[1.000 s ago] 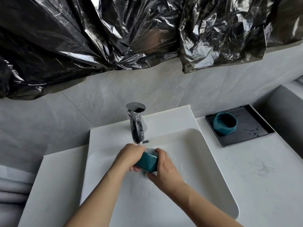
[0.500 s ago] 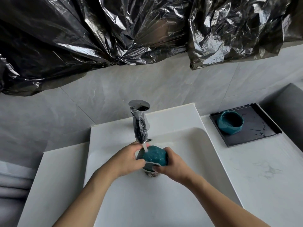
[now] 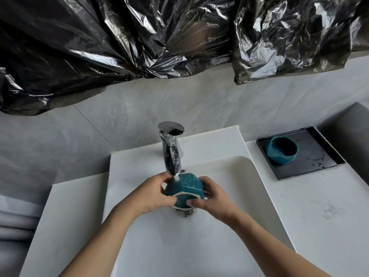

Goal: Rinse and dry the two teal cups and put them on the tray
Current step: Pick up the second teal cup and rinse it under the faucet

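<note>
Both the left hand (image 3: 154, 193) and right hand (image 3: 213, 198) grip a faceted teal ceramic cup (image 3: 184, 188) under the chrome tap's (image 3: 170, 154) stream, above the white basin (image 3: 229, 176). To the far right, a second teal cup (image 3: 282, 149) stands on the black rectangular tray (image 3: 319, 156).

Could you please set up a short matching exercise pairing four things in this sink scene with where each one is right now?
Things:
1. cup in the hands
2. second cup
3. tray
4. faucet

Places:
A. on the counter right of the sink
B. behind the basin, running water
C. under the water stream
D. standing on the tray

Pairs: 1-C, 2-D, 3-A, 4-B
</note>
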{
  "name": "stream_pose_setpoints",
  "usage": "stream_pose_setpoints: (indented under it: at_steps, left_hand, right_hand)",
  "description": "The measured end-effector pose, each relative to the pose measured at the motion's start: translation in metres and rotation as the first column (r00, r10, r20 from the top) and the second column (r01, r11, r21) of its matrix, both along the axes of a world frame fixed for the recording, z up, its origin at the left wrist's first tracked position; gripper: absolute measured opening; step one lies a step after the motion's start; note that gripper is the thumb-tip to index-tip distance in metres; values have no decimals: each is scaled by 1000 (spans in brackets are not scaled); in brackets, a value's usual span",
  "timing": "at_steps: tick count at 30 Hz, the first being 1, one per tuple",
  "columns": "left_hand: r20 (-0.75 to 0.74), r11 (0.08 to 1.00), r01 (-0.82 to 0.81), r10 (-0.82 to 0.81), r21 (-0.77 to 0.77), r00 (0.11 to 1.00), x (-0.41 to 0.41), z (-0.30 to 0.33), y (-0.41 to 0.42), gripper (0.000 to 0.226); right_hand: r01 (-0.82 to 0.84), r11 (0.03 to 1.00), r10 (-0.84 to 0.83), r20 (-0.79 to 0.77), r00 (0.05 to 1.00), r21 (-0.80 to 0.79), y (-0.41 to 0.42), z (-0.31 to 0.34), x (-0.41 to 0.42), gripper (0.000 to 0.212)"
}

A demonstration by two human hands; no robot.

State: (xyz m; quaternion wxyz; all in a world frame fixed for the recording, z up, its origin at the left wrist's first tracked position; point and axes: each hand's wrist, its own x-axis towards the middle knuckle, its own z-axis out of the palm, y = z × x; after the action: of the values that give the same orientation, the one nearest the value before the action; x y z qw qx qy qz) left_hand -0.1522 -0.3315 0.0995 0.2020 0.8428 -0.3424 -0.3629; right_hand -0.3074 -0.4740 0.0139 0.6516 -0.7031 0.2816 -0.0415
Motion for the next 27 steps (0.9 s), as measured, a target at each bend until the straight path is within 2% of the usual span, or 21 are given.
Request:
stream_pose_setpoints:
  at_steps: [4, 11, 17, 20, 25, 27]
  left_hand:
    - [40, 1000, 19, -20, 17, 999, -4, 1, 0, 47]
    - [24, 999, 39, -39, 24, 999, -10, 0, 4, 53]
    - [-129, 993, -115, 109, -37, 986, -3, -11, 12, 53]
    - [-165, 991, -126, 119, -34, 979, -2, -14, 14, 53]
    - [-60, 998, -50, 51, 24, 997, -5, -11, 9, 62]
    - [-5, 999, -27, 27, 33, 1000, -7, -8, 8, 64]
  right_hand:
    - [-21, 998, 21, 3, 1000, -58, -2, 8, 3, 50]
    - [-171, 953, 152, -90, 984, -252, -2, 25, 7, 55]
    - [-142, 978, 136, -44, 990, -152, -2, 22, -3, 60]
    - [-93, 992, 89, -38, 995, -90, 0, 18, -7, 58]
    - [-116, 979, 113, -27, 993, -169, -4, 27, -1, 40]
    - [-131, 972, 128, -26, 991, -198, -5, 32, 2, 40]
